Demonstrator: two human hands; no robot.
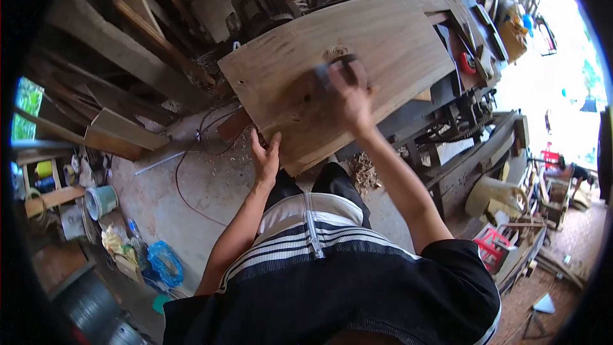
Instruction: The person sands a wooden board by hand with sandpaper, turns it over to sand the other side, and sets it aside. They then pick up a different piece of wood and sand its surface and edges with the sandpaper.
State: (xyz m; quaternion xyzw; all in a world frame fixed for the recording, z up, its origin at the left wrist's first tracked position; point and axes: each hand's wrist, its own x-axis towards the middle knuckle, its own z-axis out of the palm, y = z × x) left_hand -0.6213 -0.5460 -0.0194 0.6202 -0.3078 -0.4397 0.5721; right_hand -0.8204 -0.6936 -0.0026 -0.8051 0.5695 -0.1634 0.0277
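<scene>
A wide wooden board (389, 45) with knots and a darker patch lies across the machine in front of me. My right hand (351, 99), smeared by motion, is closed over a dark block-like object (325, 78) pressed flat to the board near a knot; its exact kind is blurred. At the board's near left edge is my left hand (265, 156). Its thumb and fingers are spread, with the tips right against the edge.
A motor (257, 5) stands behind the board, with planks (128, 57) leaning at left. A red-cased tape measure (467, 62) sits to the right. Wood shavings (364, 176) and a thin hose (182, 185) lie on the floor. A bucket (101, 202) stands at left.
</scene>
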